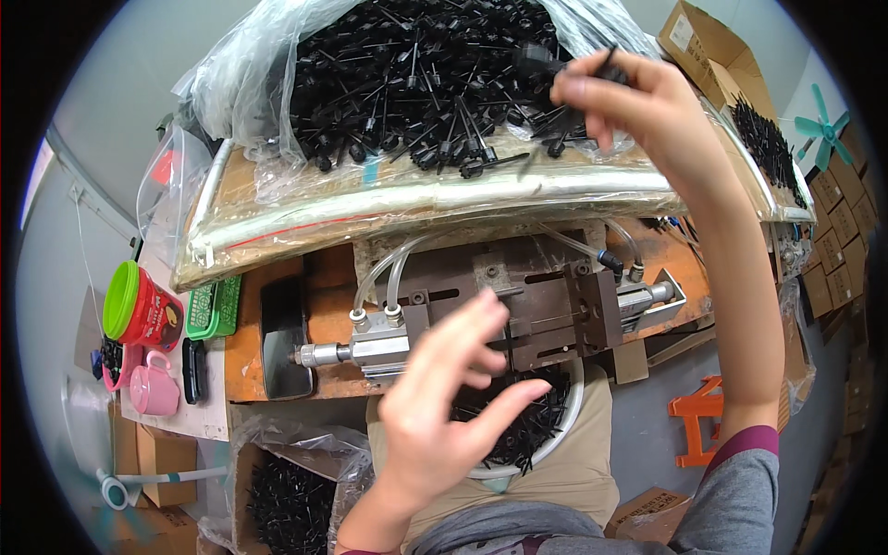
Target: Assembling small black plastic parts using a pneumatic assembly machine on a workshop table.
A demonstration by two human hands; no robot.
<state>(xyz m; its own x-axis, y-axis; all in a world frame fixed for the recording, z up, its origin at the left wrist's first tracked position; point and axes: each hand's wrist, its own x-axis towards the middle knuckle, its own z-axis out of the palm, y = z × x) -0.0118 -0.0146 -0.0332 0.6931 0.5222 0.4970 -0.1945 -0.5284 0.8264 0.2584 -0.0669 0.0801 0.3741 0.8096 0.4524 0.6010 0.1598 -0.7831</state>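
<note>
My right hand (638,106) is raised at the right end of a big heap of black plastic parts (416,74), each with a thin stem and a ribbed head. Its fingers are curled in a pinch on one such black part (608,67), which is blurred and partly hidden. My left hand (444,398) is in front of a dark metal fixture (546,314), with fingers and thumb apart and nothing held. A thin black stem (510,344) shows at the fixture, just beyond that hand's fingertips. Below the fixture, a white-rimmed bowl (575,407) on my lap holds more black parts.
Pneumatic cylinders (370,356) with clear hoses flank the fixture. At left are a phone (285,338), a red tub (153,310), a green basket (215,305) and a pink mug (155,387). The heap's tray has a raised front edge (435,202). An orange stool (696,421) stands at right.
</note>
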